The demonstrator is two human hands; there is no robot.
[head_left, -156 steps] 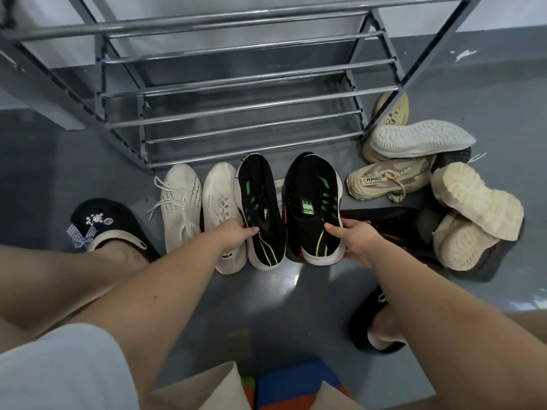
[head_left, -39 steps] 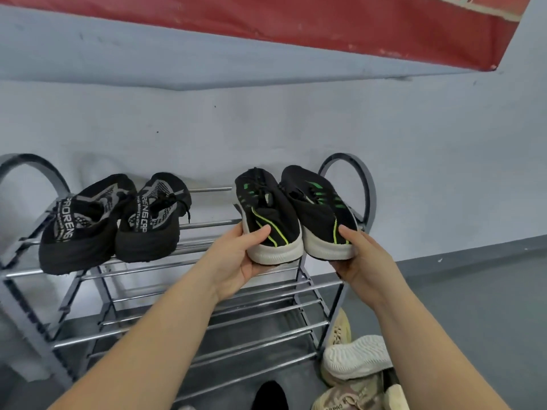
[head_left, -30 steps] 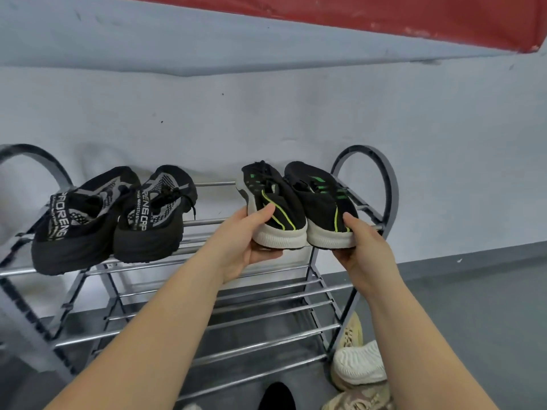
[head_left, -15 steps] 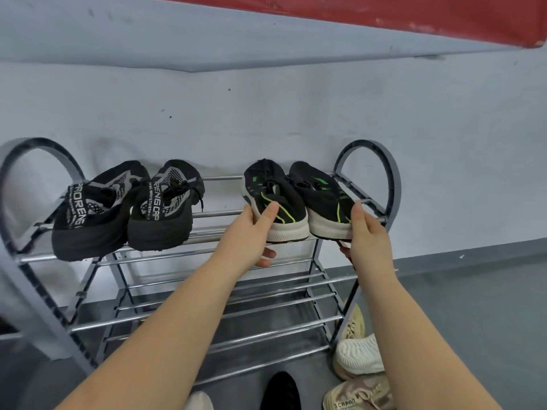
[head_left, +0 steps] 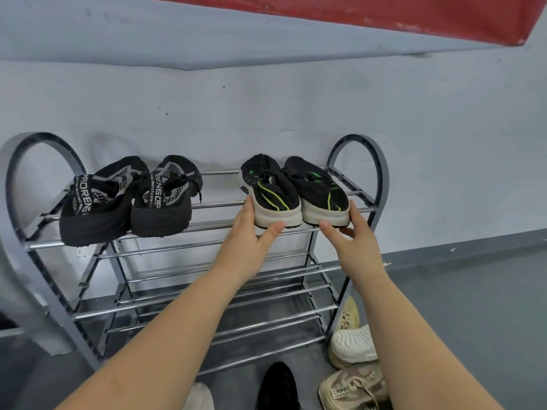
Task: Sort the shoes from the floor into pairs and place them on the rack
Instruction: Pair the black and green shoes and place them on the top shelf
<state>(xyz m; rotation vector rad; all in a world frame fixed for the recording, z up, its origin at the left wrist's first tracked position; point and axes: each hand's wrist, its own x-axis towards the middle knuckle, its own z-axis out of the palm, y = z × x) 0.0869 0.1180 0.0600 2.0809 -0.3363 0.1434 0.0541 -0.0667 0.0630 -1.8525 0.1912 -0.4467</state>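
A grey metal rack (head_left: 359,184) with rounded end frames stands against a pale wall, and its top shelf of bare rails carries two pairs of shoes, heels toward the camera. On the right sits the black pair with green stripes: the left green-striped shoe (head_left: 270,192) and the right green-striped shoe (head_left: 318,192) lie side by side, touching, their white soles resting on the front rails. The left hand (head_left: 247,244) has its fingers straight, fingertips against the outer side of the left shoe's heel and the thumb under the sole edge; its grip is wide, touching rather than clasping. The right hand (head_left: 353,242) is likewise spread, fingers lying along the outer heel of the right shoe and the thumb pointing across beneath the sole, a wide grip holding nothing. Well apart to the left on the same shelf lies a black lettered pair (head_left: 127,199), tilted down over the front rail. The lower shelves show only rails. On the grey floor by the rack's right foot lie a cream shoe (head_left: 349,316), a white-soled shoe (head_left: 353,344) and a tan laced shoe (head_left: 352,389); a black shoe (head_left: 278,386) and a whitish shoe (head_left: 201,396) sit at the bottom edge. A red band (head_left: 384,13) runs along the wall above.
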